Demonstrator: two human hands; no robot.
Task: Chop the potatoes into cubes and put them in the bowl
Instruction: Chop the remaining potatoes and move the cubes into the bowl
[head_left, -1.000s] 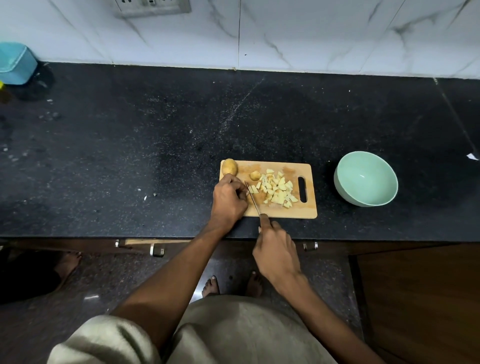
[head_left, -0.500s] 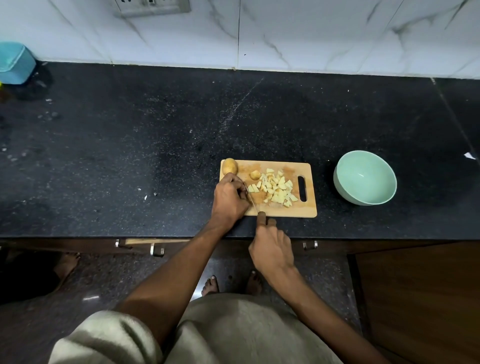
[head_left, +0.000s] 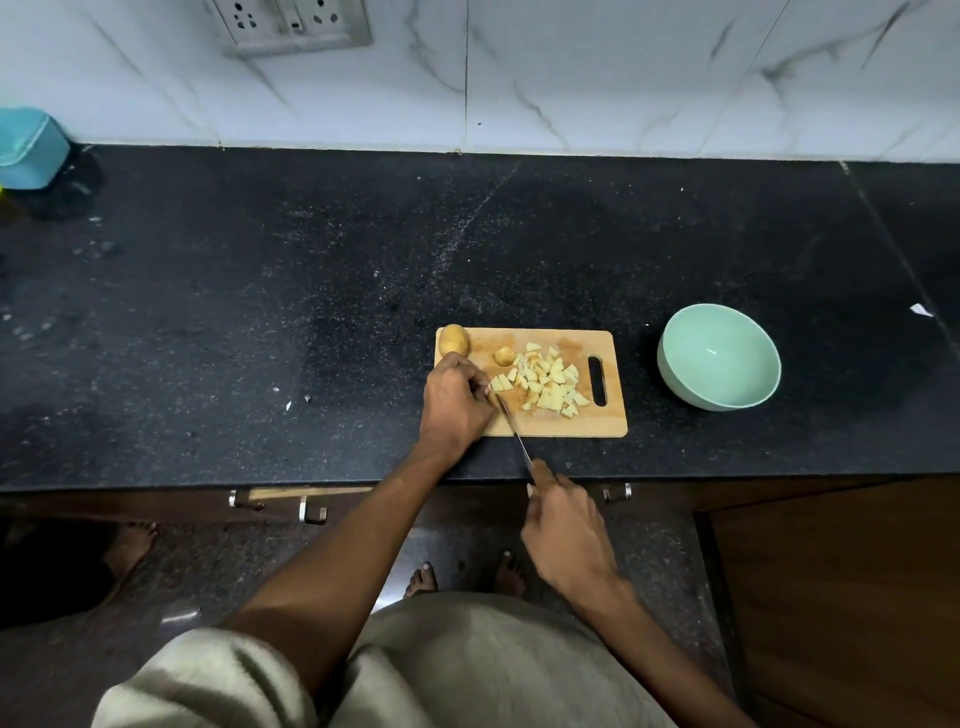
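Potato cubes (head_left: 546, 383) lie piled on a cutting board (head_left: 571, 422), bowl (head_left: 718, 356) nearby. Left hand (head_left: 453, 401), fingers curled, hides whatever it holds. Right hand (head_left: 566, 525) grips a knife (head_left: 513, 427), handle hidden.

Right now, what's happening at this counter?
A person is cutting potato on a board. The right hand holds a knife, its blade angled down onto the board beside the left hand, whose curled fingers cover whatever is being cut. A pile of cubes lies on the board, with a whole potato at its far left corner. The bowl is empty.
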